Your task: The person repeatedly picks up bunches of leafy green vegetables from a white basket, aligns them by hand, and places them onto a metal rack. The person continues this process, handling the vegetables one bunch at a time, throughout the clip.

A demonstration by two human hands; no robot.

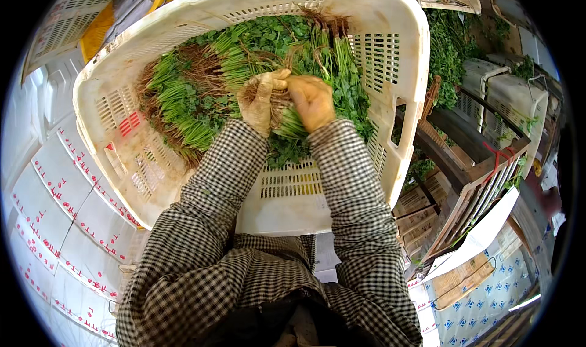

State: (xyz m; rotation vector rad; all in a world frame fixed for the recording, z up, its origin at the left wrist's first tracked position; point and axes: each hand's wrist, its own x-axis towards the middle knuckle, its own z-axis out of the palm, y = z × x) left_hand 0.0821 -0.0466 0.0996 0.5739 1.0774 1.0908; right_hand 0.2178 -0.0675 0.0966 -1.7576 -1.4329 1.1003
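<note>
My left hand (258, 100), in a pale soiled glove, is wrapped around the root end of a small bunch of leafy herbs (289, 123) that look like coriander. Against the same bunch, my right hand (313, 100) is curled with its knuckles up; its fingertips are hidden. Thin brown strands (289, 62) stick up between both hands. The stems and leaves of the held bunch point towards me. Below lie rows of similar herb bunches (187, 122) with brown roots, inside a large white perforated plastic crate (293, 221).
White boxes (50, 173) with red marks line the left side. At upper left are a yellow container (98, 31) and another perforated crate (68, 17). A dark frame (462, 163) stands right of my crate, with loose greens (451, 49) and pale crates (512, 99) beyond.
</note>
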